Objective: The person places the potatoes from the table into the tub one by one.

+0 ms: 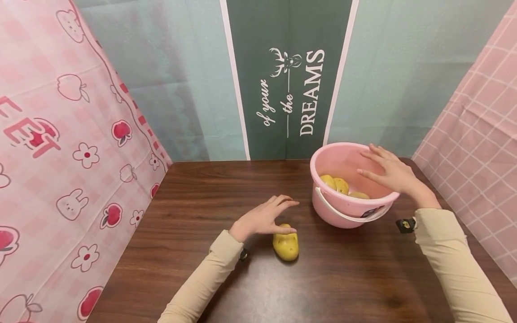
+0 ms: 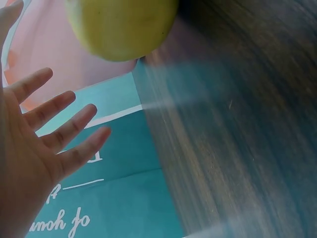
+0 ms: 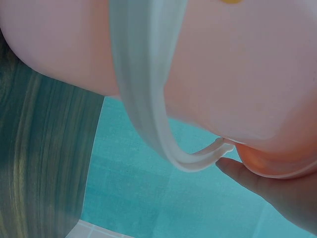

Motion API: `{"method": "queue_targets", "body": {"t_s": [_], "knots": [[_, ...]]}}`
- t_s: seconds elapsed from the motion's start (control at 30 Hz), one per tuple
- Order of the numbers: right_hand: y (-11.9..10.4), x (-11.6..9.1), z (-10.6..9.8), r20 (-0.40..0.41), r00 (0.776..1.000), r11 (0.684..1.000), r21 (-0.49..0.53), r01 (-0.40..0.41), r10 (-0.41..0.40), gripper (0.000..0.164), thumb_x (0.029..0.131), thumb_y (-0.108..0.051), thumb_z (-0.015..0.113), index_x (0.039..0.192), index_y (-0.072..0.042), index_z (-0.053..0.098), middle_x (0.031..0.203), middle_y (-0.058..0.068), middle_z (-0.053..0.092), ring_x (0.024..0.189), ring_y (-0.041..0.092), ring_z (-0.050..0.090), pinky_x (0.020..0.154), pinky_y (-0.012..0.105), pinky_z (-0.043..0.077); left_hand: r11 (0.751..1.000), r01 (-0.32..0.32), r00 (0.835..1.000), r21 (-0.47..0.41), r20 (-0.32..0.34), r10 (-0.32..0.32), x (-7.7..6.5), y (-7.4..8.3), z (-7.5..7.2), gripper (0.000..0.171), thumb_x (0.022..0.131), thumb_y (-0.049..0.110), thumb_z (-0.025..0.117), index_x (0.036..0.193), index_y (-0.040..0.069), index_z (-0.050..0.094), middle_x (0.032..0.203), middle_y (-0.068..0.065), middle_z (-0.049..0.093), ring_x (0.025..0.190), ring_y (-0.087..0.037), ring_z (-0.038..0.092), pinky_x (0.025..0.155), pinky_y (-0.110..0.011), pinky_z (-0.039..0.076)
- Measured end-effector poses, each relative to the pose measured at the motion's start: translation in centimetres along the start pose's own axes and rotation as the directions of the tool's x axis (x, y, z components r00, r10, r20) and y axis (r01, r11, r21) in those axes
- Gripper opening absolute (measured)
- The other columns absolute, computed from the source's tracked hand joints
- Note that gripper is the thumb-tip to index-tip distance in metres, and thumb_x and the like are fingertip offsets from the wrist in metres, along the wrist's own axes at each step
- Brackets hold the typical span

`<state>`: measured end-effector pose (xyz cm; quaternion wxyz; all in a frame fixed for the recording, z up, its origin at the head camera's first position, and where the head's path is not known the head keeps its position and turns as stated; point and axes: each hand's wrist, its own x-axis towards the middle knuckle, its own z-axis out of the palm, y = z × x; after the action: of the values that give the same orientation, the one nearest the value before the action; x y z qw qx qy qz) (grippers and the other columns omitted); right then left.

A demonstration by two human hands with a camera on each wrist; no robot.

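A yellow potato point(image 1: 286, 249) lies on the brown table, and my left hand point(image 1: 264, 217) hovers around its far end with fingers spread. In the left wrist view, that left hand point(image 2: 47, 134) has its fingers apart, away from the potato point(image 2: 124, 27). A pink bucket point(image 1: 339, 213) stands to the right, holding several potatoes point(image 1: 341, 185). Over its right rim reaches my right hand point(image 1: 389, 172), fingers extended and holding nothing visible. The right wrist view shows part of the right hand point(image 3: 277, 191) beside the bucket's rim, near the end of the white handle point(image 3: 148, 109).
The bucket's white handle hangs down its near side. Behind the dark wood table point(image 1: 194, 215) hangs a green cloth point(image 1: 288, 148) with white lettering. A pink fruit-print cloth point(image 1: 93, 202) borders the left, and a pink checked cloth point(image 1: 476, 134) borders the right.
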<state>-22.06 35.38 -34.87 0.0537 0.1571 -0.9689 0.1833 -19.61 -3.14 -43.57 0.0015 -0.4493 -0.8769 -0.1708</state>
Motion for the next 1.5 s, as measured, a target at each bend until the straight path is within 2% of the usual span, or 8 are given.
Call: {"method": "queue_targets", "body": {"t_s": [0.33,0.8,0.93,1.27,1.5], "knots": [[-0.2,0.1,-0.1,0.001,1.0,1.0,-0.002,-0.003,0.003,0.066,0.087,-0.043,0.06,0.141,-0.011,0.039,0.153,0.016,0.015,0.138,0.041,0.013,0.094,0.071,0.018,1.0,-0.003,0.999,-0.016,0.053,0.003,-0.2,0.4,0.7,0.077,0.077,0.072,0.049,0.141,0.031,0.034,0.136,0.007,0.036,0.121,-0.011,0.039,0.094,-0.028,0.042],[-0.4,0.0,-0.1,0.013,1.0,1.0,-0.001,-0.017,0.017,0.066,0.087,-0.044,0.059,0.141,-0.012,0.038,0.153,0.016,0.015,0.139,0.04,0.011,0.094,0.071,0.018,0.999,-0.049,0.997,-0.001,0.063,0.049,-0.4,0.6,1.7,0.076,0.08,0.068,0.05,0.141,0.025,0.036,0.134,0.004,0.038,0.118,-0.013,0.042,0.096,-0.027,0.041],[-0.4,0.0,-0.1,0.006,1.0,1.0,0.0,-0.014,0.014,0.066,0.087,-0.043,0.059,0.14,-0.011,0.039,0.153,0.015,0.015,0.139,0.041,0.012,0.093,0.071,0.018,0.999,-0.045,0.996,-0.002,0.075,0.045,-0.4,0.8,1.9,0.075,0.08,0.067,0.051,0.141,0.027,0.035,0.134,0.004,0.038,0.119,-0.012,0.041,0.097,-0.026,0.04],[-0.2,0.0,0.0,-0.005,1.0,1.0,0.006,-0.011,0.011,0.066,0.087,-0.044,0.059,0.14,-0.011,0.039,0.153,0.015,0.016,0.138,0.041,0.013,0.094,0.071,0.018,0.998,-0.058,0.995,0.001,0.081,0.058,-0.5,1.2,2.1,0.076,0.078,0.066,0.054,0.139,0.022,0.04,0.132,0.003,0.041,0.115,-0.014,0.044,0.096,-0.027,0.04],[-0.1,0.0,0.0,-0.004,1.0,1.0,0.004,-0.011,0.011,0.066,0.087,-0.044,0.059,0.14,-0.011,0.039,0.153,0.015,0.016,0.139,0.04,0.012,0.093,0.072,0.018,0.999,-0.053,0.994,0.0,0.097,0.053,-0.6,1.4,2.4,0.075,0.078,0.066,0.055,0.138,0.023,0.041,0.129,0.005,0.042,0.114,-0.011,0.043,0.095,-0.025,0.041]]}}
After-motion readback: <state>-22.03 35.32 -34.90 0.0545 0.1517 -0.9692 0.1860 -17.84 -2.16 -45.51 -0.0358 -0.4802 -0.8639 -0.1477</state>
